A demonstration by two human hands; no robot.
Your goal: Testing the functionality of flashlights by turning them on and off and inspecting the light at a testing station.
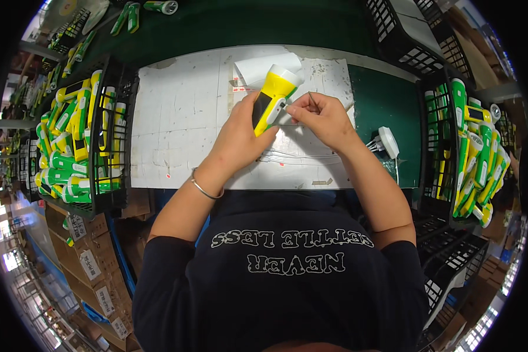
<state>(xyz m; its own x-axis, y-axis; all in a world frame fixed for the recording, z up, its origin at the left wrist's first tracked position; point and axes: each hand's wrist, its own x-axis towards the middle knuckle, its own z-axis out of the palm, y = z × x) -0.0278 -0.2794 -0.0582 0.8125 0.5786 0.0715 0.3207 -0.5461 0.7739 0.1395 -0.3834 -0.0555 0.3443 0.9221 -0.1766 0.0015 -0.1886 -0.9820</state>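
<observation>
A yellow flashlight (280, 85) with a white head and a dark panel on its side is held over the white work board (182, 129). Its head points away from me and slightly to the right. My left hand (236, 134) is wrapped round its body from the left. Close to the white strip with a small dark switch on the flashlight's right side, my right hand (328, 122) is closed in a pinch. A thin dark stick-like thing (312, 101) shows between its fingers; its kind is unclear. Whether its tip touches the flashlight is hidden.
Black crates full of green and yellow flashlights stand left (107, 100) and right (446, 141). A white sheet (264, 69) lies behind the held flashlight. Right of the board sits a round white part (387, 142) with wires. More flashlights (134, 17) lie far left.
</observation>
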